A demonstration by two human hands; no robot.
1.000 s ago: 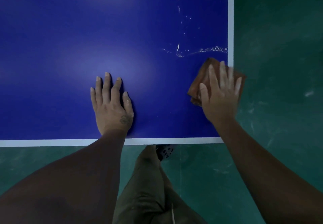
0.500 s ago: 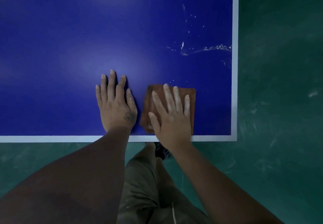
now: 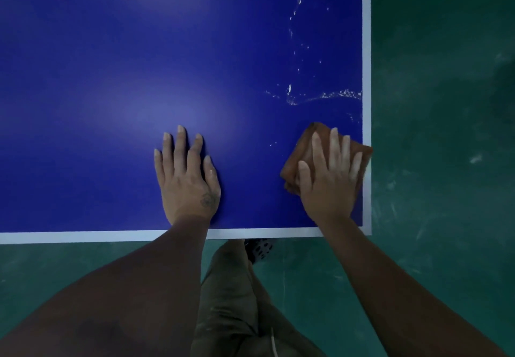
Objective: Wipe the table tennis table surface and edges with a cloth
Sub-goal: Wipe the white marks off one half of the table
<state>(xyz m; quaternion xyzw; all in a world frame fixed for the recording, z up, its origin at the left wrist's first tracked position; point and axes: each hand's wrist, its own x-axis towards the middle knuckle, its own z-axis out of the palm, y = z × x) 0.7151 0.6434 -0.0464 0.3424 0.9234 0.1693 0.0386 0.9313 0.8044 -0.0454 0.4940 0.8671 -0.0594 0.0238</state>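
- Blue, smooth counter (image 3: 111,78) with a white border stripe is filling the view; no writing is showing.
- Right hand (image 3: 330,184), fingers spread, is pressing a folded brown cloth (image 3: 301,159) flat by the right edge.
- Left hand (image 3: 186,178) is lying flat and empty.
- White droplets (image 3: 328,96) are glistening beyond the cloth.

The right hand (image 3: 331,178) has swept the brown cloth (image 3: 306,145) away from beside the left hand (image 3: 189,178), back to the surface's (image 3: 111,78) right edge, its corner apparently overhanging the white line (image 3: 366,50).
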